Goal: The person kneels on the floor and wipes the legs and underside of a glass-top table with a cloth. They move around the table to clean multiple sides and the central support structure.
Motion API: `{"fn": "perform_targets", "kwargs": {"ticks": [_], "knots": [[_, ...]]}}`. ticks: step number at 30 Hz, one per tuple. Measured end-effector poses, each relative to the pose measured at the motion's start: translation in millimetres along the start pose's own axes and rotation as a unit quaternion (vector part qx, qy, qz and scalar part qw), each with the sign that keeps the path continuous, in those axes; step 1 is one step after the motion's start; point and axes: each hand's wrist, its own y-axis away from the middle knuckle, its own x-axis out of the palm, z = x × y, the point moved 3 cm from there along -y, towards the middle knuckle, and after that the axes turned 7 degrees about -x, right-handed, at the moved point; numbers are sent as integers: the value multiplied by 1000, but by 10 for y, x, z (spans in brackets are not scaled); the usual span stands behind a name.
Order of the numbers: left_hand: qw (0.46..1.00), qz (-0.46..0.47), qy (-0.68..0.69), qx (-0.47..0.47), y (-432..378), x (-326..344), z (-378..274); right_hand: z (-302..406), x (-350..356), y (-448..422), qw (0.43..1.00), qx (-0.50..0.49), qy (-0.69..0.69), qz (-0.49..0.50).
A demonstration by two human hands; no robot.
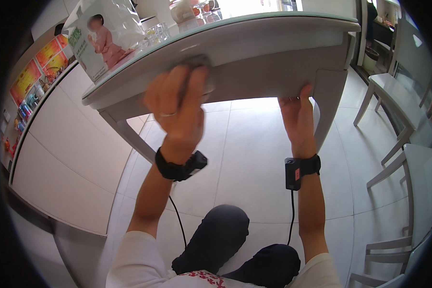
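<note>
My left hand (176, 97) is curled around a dark grey wad (200, 60), probably a cloth, blurred and partly covered by the fingers. It is against the front of a table, at the rounded edge (273, 37) and the grey apron (259, 73) below it. Further right, my right hand (298, 118) grips the apron's lower edge beside the table leg (329, 97). Its thumb lies on the front face, while the other fingertips are hidden behind the board. Both wrists wear black straps with small boxes and cables.
A plastic bag (104, 46) with a printed picture and a clear glass (157, 33) stand on the tabletop. Pale chairs (388, 82) line the right side. A white cabinet (68, 144) stands at the left. My knees (219, 234) are bent above the tiled floor (252, 158).
</note>
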Motion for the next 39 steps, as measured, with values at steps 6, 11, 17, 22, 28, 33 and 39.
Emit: {"fn": "perform_targets", "kwargs": {"ticks": [6, 11, 17, 22, 28, 33, 39], "knots": [[998, -31, 52, 23, -158, 302, -297, 13, -73, 2, 1000, -1, -4, 17], [999, 0, -1, -50, -89, 32, -155, 2, -76, -9, 1000, 5, -11, -6], [992, -18, 120, 21, -263, 540, -684, 7, -84, -31, 999, 9, -21, -38], [985, 20, 169, 25, -413, 690, -880, -47, -109, 15, 1000, 26, -2, -2], [992, -14, 122, 9, -176, 440, -523, 31, -17, 12, 999, 26, -6, -30], [989, -1, 147, 7, -306, 608, -756, 68, -53, 7, 999, 34, 5, -28], [978, 31, 204, 17, -501, 1022, -1176, -12, 0, 136, 996, 35, 66, -43]]}}
